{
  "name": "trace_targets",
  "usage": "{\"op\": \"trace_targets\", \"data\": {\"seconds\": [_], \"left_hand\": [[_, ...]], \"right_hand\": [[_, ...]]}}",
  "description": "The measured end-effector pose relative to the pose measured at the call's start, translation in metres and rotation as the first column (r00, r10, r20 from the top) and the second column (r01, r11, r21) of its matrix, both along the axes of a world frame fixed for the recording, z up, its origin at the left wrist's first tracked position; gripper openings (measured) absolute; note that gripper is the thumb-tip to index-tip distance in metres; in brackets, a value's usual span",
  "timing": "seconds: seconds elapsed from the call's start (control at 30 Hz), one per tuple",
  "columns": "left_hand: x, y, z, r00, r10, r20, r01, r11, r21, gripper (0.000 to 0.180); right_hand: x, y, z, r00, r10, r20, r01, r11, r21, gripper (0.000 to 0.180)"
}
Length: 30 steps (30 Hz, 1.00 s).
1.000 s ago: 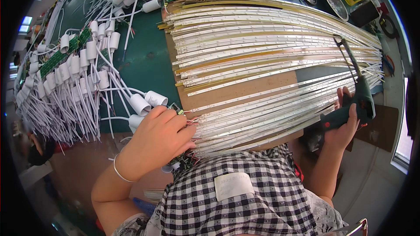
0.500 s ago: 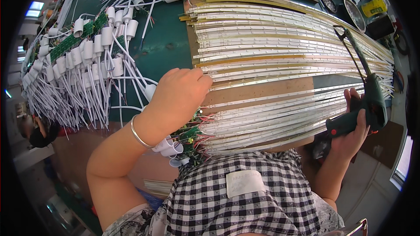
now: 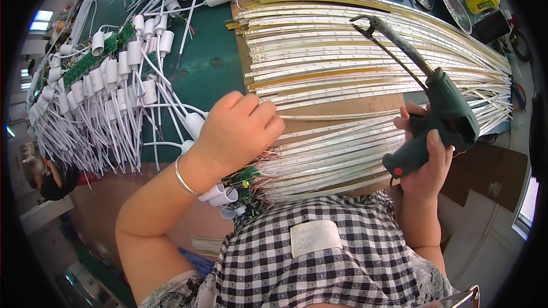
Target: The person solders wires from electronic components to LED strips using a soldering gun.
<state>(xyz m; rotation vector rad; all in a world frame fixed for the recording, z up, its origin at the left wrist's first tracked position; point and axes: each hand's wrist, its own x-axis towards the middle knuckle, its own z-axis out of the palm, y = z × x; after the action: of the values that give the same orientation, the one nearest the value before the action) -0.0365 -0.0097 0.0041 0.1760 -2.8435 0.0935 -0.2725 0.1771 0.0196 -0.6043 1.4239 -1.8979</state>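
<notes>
The left hand (image 3: pixel 237 131) is laid knuckles-up over the near ends of the white light strips (image 3: pixel 365 63), fingers curled onto one strip, apparently to pin it flat. The right hand (image 3: pixel 425 162) is clenched around the grip of a green soldering gun (image 3: pixel 442 111), whose tip is aimed toward eleven o'clock above the strips. The strips are fanned across a brown board (image 3: pixel 337 105). At nine o'clock, white capped wires (image 3: pixel 108 85) are heaped on the green table (image 3: pixel 208 65).

Black-and-white checked shirt (image 3: pixel 319 262), white patch on chest; thin silver bangle (image 3: pixel 185 178) on left wrist.
</notes>
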Motion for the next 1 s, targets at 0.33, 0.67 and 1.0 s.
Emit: {"op": "trace_targets", "data": {"seconds": [0.33,0.67,1.0], "left_hand": [[-0.010,-0.003,0.005,0.988,0.107,0.110,-0.121,0.984,0.130,0.011],[-0.003,-0.007,0.015,0.959,0.086,0.269,-0.205,0.868,0.453,0.014],[-0.005,0.005,0.007,0.903,0.140,0.406,-0.356,0.772,0.527,0.013]], "right_hand": [[0.010,-0.005,-0.008,0.998,-0.008,0.057,0.007,1.000,0.017,0.058],[0.009,-0.002,-0.010,0.996,-0.020,0.084,0.017,0.999,0.032,0.057],[0.013,0.000,-0.011,0.995,-0.023,0.097,0.016,0.998,0.065,0.058]]}}
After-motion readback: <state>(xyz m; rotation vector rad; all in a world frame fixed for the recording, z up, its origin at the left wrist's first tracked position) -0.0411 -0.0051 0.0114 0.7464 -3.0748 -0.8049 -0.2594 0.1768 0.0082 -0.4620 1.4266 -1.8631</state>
